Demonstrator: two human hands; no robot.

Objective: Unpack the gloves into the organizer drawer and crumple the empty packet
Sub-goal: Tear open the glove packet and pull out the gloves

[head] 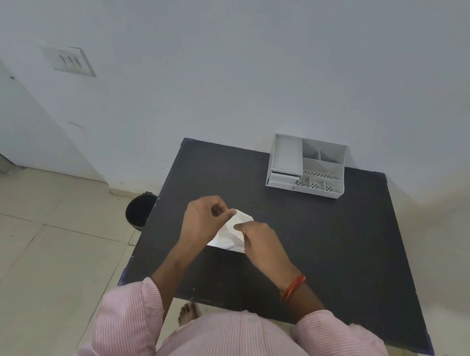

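Observation:
A white glove packet (pixel 230 235) is held over the middle of the black table (pixel 332 247), tilted. My left hand (pixel 204 219) pinches its upper edge between thumb and fingers. My right hand (pixel 261 241) grips the packet's right side, covering part of it. The grey organizer (pixel 307 166) stands at the table's far right, with several open compartments on top and a small drawer (pixel 281 180) at its lower left, slightly pulled out. No gloves are visible outside the packet.
A black bin (pixel 139 210) stands on the tiled floor left of the table. A white wall runs behind the table, with a switch plate (pixel 69 60) at the upper left. My bare foot (pixel 188 313) shows under the near table edge.

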